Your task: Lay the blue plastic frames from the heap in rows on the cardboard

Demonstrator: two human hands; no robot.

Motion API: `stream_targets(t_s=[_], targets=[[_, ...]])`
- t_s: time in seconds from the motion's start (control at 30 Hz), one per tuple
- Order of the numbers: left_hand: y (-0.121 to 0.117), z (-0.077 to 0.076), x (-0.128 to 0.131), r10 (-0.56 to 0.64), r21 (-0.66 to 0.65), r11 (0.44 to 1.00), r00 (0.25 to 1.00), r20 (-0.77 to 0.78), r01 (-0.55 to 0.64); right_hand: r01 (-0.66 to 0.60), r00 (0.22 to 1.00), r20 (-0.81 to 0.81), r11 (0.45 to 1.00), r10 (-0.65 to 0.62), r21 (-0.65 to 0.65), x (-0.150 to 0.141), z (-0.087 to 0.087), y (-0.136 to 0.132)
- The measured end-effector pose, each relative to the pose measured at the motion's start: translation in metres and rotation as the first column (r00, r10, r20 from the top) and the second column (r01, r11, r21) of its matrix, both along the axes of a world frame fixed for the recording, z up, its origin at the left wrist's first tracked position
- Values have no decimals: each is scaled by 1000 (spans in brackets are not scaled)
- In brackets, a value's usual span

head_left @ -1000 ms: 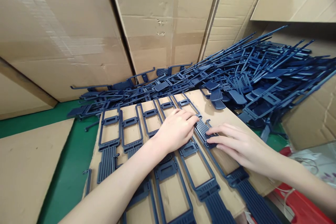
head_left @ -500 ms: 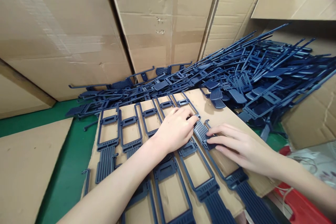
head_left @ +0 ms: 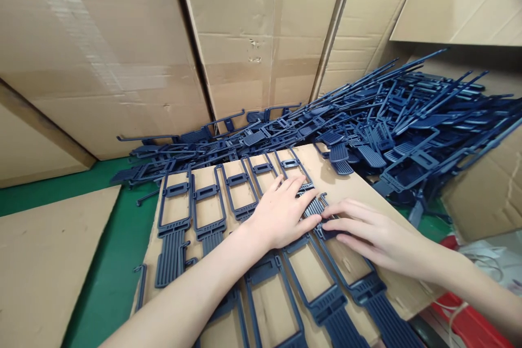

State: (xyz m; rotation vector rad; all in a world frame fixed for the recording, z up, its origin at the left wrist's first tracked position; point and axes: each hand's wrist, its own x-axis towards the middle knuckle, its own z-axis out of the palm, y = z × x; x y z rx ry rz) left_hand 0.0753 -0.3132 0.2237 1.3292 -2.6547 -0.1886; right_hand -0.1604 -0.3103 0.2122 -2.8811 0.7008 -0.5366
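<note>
Dark blue plastic frames with ribbed paddle ends lie in two rows on a cardboard sheet [head_left: 399, 266]. My left hand [head_left: 283, 212] rests with fingers spread over the ribbed end of a frame [head_left: 294, 166] in the far row. Close beside it, my right hand [head_left: 359, 225] has its fingers extended, the tips touching the small crosspiece of a near-row frame [head_left: 340, 250], where it meets that ribbed end. Further left lie a frame [head_left: 209, 207] and another frame [head_left: 174, 206]. My left forearm hides parts of the near row.
A large tangled heap of the same blue parts [head_left: 391, 114] spreads behind and to the right. Tall cardboard boxes [head_left: 244, 27] stand at the back. Green floor [head_left: 98, 261] shows on the left beside a flat cardboard piece [head_left: 44, 261]. Something red [head_left: 468, 321] is at lower right.
My left hand has opened from curled fingers to a flatter, spread pose over the ribbed end. My right hand stays at nearly the same spot. The view has shifted slightly.
</note>
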Motion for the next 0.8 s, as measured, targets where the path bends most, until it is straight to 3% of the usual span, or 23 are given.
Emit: stream_targets(t_s=[0.27,0.53,0.8], targets=[[0,0,1,-1,-97,995,1000,18,3,14,998,-53,998,-17,-60,0,1,0],[1,-1,3,52,-73,996,999,-12,-53,35,991,-119,981,-58,-189,-2,8,-8],[-2,3,6,128,-51,991,992,16,-127,47,980,-180,973,-89,-227,-3,-4,-10]])
